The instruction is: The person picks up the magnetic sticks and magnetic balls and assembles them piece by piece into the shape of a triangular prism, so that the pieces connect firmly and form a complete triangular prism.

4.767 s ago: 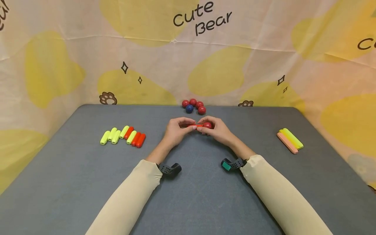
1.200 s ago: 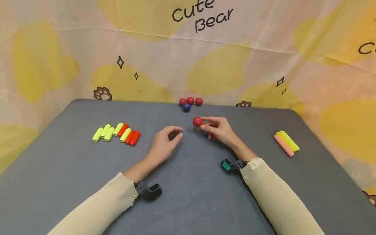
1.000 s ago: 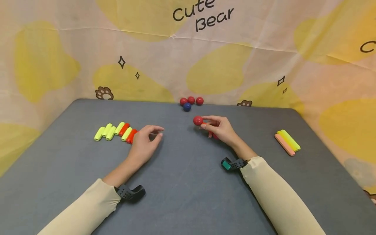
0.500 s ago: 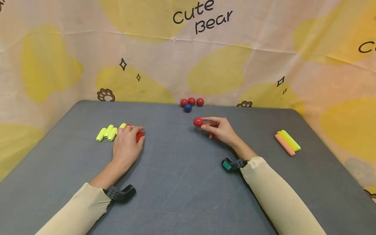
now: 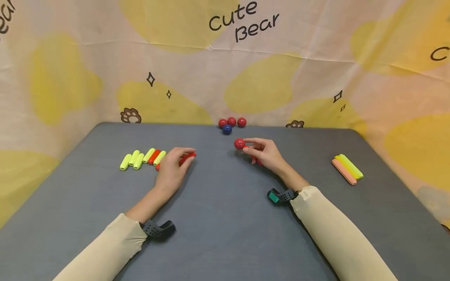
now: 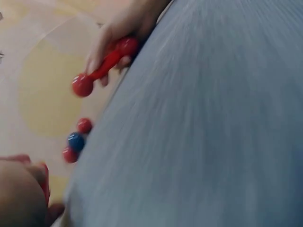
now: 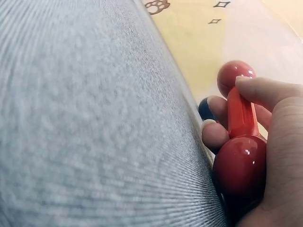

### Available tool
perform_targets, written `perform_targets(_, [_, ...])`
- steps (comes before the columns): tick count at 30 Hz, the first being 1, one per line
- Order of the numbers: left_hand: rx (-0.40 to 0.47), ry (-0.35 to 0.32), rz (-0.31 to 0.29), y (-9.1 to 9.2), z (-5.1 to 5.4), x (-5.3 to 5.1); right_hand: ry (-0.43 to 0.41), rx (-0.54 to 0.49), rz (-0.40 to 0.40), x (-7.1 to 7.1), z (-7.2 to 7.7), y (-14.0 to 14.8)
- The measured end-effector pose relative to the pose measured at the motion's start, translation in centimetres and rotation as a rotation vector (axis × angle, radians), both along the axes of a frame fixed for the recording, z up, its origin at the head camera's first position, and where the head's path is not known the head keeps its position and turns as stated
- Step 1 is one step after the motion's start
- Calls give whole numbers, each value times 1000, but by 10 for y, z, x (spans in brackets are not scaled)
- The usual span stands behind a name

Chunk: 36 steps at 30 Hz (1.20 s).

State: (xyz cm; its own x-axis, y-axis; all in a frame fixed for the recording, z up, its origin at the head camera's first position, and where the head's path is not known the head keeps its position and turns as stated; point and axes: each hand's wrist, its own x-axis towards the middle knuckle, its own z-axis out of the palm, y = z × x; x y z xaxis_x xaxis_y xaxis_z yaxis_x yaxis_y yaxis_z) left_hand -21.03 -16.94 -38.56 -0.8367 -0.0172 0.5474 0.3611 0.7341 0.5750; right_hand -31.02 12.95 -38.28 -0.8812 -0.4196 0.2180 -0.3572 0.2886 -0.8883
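Backdrop cloth (image 5: 260, 88): creased, pale with yellow blobs; lettering cut off at both side edges. Grey table (image 5: 225, 218): near edge out of frame; wrist views show a fine grainy, ribbed surface, smeared in the left one. Cream sleeves (image 5: 344, 234), soft fabric, run off the bottom.

Left hand (image 5: 172, 169) pinches a red stick (image 5: 187, 157) between thumb and fingers, just beside the left-side sticks; fingers hide much of it. In the left wrist view that hand is blurred, cut by the frame, the stick a mere sliver.

Right hand (image 5: 267, 156) grips a red dumbbell piece (image 7: 242, 113), a glossy ball at each end of a straight-sided stick, above the table near its far side. Head view mostly hides its stick and nearer ball; right wrist view shows them, hand cropped at right.

Dark wristbands (image 5: 159, 230), perforated, one per wrist. Right side: pink stick (image 5: 343, 171) beside yellow sticks (image 5: 349, 167), one largely covered. Left side: smooth rounded lime sticks (image 5: 125, 162), hollow-looking ends, plus red sticks (image 5: 154, 157), one mostly behind the left hand. Far edge: three shiny red balls (image 5: 241, 122), one blue ball (image 5: 227, 129); fingers partly block the blue one in the right wrist view.
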Motion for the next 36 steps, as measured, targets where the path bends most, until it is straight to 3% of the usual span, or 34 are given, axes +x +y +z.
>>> perform_targets(6, [431, -184, -135, 65, -3, -30, 9, 12, -13, -1, 0, -1])
perform_targets(9, [562, -256, -205, 98, -5, -46, 1, -5, -30, -1, -3, 1])
perform_targets(11, [576, -285, -220, 114, -5, -52, -11, -26, -40, -1, -3, 0])
perform_targets(15, [557, -306, -173, 125, -5, -58, -34, -51, -24, -2, -4, -3])
perform_targets(18, [563, -312, -174, 124, -3, -61, -38, -55, -18, -3, -3, -3])
perform_targets(26, [577, -343, -257, 119, -1, -72, -83, -40, -43, -3, 3, -4])
perform_targets(33, [581, -383, -308, 111, -3, -79, -134, -69, -13, -5, 4, -4])
perform_targets(36, [614, -409, -325, 110, -2, -81, -164, -59, -51, -5, 4, -2])
